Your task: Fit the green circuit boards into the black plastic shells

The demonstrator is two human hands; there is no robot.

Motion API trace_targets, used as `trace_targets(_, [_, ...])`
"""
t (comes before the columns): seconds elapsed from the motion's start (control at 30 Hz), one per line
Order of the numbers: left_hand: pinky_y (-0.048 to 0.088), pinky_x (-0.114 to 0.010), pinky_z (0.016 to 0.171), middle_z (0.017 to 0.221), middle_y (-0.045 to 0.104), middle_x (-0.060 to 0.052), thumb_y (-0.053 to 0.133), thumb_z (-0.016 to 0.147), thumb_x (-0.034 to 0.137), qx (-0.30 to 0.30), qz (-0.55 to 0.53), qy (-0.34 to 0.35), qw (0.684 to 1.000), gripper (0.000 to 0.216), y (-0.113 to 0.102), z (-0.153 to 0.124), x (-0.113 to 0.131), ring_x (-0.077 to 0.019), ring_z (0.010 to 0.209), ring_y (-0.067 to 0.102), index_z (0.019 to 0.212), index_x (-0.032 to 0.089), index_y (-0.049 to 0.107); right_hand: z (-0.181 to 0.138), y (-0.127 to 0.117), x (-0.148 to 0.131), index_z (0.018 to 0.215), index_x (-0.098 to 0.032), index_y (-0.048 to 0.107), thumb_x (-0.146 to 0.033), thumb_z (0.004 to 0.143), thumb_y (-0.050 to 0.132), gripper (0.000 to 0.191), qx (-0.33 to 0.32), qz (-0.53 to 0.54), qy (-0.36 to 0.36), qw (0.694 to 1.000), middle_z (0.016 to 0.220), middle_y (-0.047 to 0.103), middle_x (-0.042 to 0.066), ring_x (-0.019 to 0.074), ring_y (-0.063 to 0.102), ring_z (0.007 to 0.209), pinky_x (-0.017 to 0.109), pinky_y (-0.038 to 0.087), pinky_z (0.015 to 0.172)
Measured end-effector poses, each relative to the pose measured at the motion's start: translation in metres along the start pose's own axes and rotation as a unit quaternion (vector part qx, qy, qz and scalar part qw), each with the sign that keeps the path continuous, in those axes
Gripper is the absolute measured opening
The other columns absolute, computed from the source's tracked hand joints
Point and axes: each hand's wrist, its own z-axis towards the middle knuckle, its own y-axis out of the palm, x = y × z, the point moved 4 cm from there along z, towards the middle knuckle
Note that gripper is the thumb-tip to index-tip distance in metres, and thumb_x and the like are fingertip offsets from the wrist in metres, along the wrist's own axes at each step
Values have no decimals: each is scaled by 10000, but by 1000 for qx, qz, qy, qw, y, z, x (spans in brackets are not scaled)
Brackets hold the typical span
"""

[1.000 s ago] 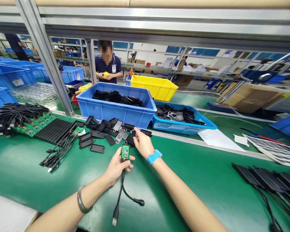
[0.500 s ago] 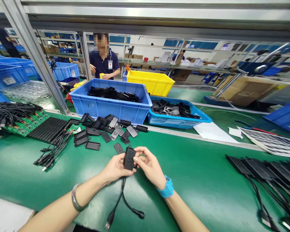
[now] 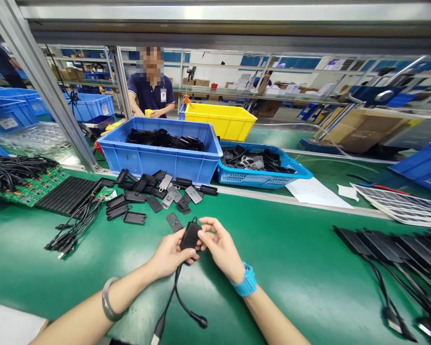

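Both of my hands hold a small black plastic case (image 3: pixel 190 235) just above the green belt (image 3: pixel 287 258). My left hand (image 3: pixel 170 255) grips it from below and my right hand (image 3: pixel 219 247) pinches its right edge. Two black cables (image 3: pixel 175 299) hang from the case toward me, ending in a plug and a round connector. Just beyond my hands lies a scatter of loose black case halves (image 3: pixel 154 191) and one single lid (image 3: pixel 174 222).
A blue bin (image 3: pixel 158 160) of black parts, a blue basket (image 3: pixel 262 175) and a yellow bin (image 3: pixel 219 120) stand behind. Cables (image 3: pixel 72 225), green boards (image 3: pixel 30 187) and a black tray lie left. Finished black units (image 3: pixel 391 249) lie right. A person stands across the line.
A second ago my left hand held a bare green board while my right reached into the parts pile. My right hand came back, and a black case now covers the board between both hands.
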Motion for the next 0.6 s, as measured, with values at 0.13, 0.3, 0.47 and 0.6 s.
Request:
trace_targets(0.13, [569, -310, 699, 959, 685, -77, 646, 803, 278, 2, 89, 37, 995, 634, 0, -6, 4, -207, 820, 699, 1395, 220, 426, 2, 3, 0, 949, -180, 592, -557, 874, 515, 392, -55, -13, 25, 998, 719, 577, -4, 115, 517, 588, 242, 422, 537])
trace_targets(0.3, [567, -272, 612, 898, 695, -64, 594, 831, 272, -1, 98, 41, 994, 525, 2, -7, 0, -184, 694, 707, 1344, 223, 495, 3, 2, 0, 710, -172, 570, -578, 878, 494, 446, -34, -62, 13, 997, 588, 488, -30, 109, 457, 541, 235, 384, 521])
trace_targets(0.47, [565, -296, 721, 1021, 688, -95, 705, 750, 250, 13, 2, 36, 999, 778, 5, -2, -9, -190, 799, 706, 1445, 240, 357, -5, 12, 2, 1279, -188, 503, -455, 885, 500, 475, 13, -267, -67, 961, 975, 607, 80, 204, 597, 808, 330, 517, 729])
trace_targets(0.6, [558, -340, 757, 1160, 641, -139, 745, 680, 180, -23, 88, 56, 994, 1023, -3, -1, 2, -210, 881, 685, 1513, 269, 158, -5, 7, 2, 1465, -152, 276, -312, 895, 465, 621, 13, -460, -152, 875, 1154, 550, 149, 260, 583, 1027, 384, 506, 880])
